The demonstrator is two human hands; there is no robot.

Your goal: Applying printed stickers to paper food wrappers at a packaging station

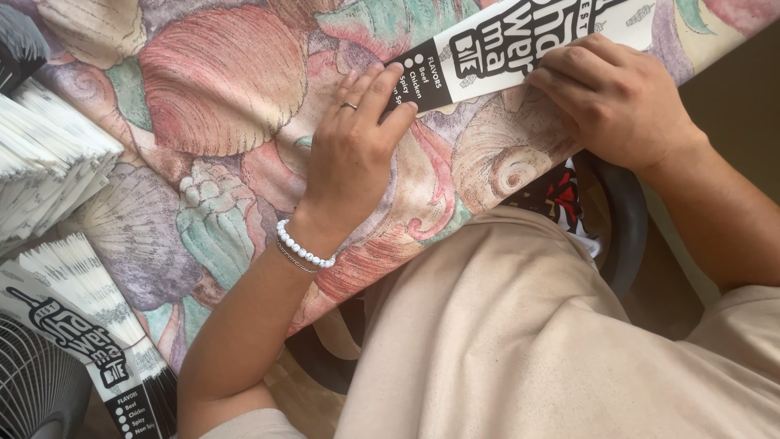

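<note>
Both hands, left and right, pressed flat and unclenched on one black-and-white paper sleeve on the shell-patterned bench, while folded stacks lay finished nearby.

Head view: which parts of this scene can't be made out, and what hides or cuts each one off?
- Black-and-white paper sleeve: its far end is cut off by the top edge; the right hand covers its lower edge.
- Left hand: fingertips press the sleeve's near end; its palm is hidden.
- Stacked sleeves: cut off by the left edge, count unclear.
- Fan grille: only a corner shows.
- Table: its underside is hidden by the shell-print cloth.
</note>
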